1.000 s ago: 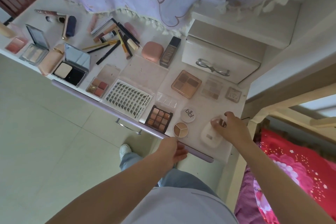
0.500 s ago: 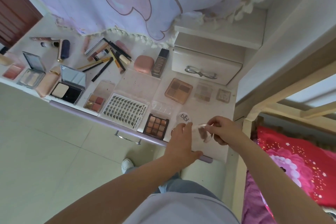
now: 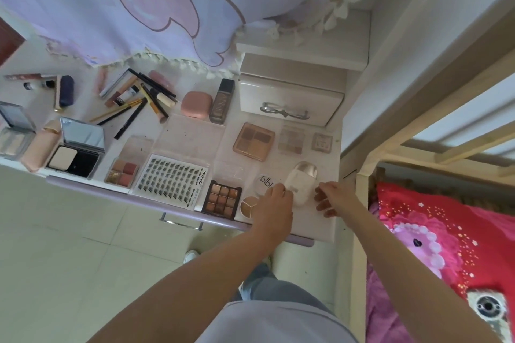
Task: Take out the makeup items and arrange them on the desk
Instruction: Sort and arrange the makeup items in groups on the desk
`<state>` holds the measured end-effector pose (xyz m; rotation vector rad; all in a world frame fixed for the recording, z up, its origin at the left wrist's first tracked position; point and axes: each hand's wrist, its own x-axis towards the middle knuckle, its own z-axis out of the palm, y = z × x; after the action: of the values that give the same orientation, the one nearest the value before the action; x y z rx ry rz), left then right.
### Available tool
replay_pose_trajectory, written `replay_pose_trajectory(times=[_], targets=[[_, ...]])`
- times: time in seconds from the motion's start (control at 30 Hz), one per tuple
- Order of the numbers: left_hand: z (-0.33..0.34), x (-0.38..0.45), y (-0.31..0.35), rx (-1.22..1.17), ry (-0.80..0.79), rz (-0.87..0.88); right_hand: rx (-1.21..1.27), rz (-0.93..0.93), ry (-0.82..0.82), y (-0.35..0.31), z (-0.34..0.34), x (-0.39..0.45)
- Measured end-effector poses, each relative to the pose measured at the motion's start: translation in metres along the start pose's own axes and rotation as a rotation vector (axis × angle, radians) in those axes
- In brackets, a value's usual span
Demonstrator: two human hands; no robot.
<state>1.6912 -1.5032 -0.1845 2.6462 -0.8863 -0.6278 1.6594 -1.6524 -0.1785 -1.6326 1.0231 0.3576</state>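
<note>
L hand (image 3: pixel 274 205) fingertips touch white compact (image 3: pixel 301 182); R hand (image 3: pixel 333 198) loosely curled beside it.

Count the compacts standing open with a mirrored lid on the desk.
2, both at the desk's left end: one open compact with a pale pan beside a dark one, the other open compact cut by the frame's left edge. More may lie beyond it.
</note>
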Motion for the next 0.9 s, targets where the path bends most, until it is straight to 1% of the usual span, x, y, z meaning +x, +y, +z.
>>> replay_pose_trajectory(times=[0.07, 0.13, 0.17, 0.23, 0.3, 0.37, 0.43, 0.53, 0.63, 0.7, 0.77, 0.83, 0.9], targets=[[-0.003, 0.005, 0.004, 0.017, -0.019, 0.041, -0.142, -0.044, 0.068, 0.0, 0.0, 0.004], [-0.006, 0.011, 0.008, 0.018, -0.024, 0.061, -0.344, -0.17, 0.174, -0.005, -0.001, 0.01], [-0.008, 0.014, 0.01, 0.028, -0.027, 0.067, -0.394, -0.246, 0.179, -0.01, -0.002, 0.013], [-0.01, 0.017, 0.012, 0.064, -0.041, 0.078, -0.422, -0.332, 0.096, -0.021, -0.003, 0.019], [-0.012, 0.019, 0.013, 0.093, -0.075, 0.086, -0.315, -0.261, -0.002, -0.031, -0.004, 0.023], [-0.014, 0.021, 0.013, 0.109, -0.122, 0.089, -0.264, -0.184, -0.027, -0.036, -0.007, 0.026], [-0.017, 0.022, 0.013, 0.099, -0.169, 0.101, -0.313, -0.142, -0.016, -0.035, -0.012, 0.027], [-0.017, 0.023, 0.011, 0.065, -0.227, 0.134, -0.342, -0.062, -0.091, -0.028, -0.017, 0.018], [-0.012, 0.02, 0.009, 0.084, -0.24, 0.124, -0.377, -0.049, -0.126, -0.017, -0.012, 0.006], [-0.008, 0.017, 0.008, 0.085, -0.229, 0.096, -0.383, -0.075, -0.121, -0.011, -0.003, -0.001], [-0.009, 0.015, 0.009, 0.049, -0.201, 0.086, -0.315, -0.065, -0.072, -0.008, 0.003, -0.006], [-0.014, 0.014, 0.012, 0.029, -0.164, 0.1, -0.215, -0.032, -0.028, -0.013, 0.005, -0.012], [-0.023, 0.014, 0.015, 0.018, -0.13, 0.119, -0.225, -0.072, 0.017, -0.022, 0.002, -0.016]])
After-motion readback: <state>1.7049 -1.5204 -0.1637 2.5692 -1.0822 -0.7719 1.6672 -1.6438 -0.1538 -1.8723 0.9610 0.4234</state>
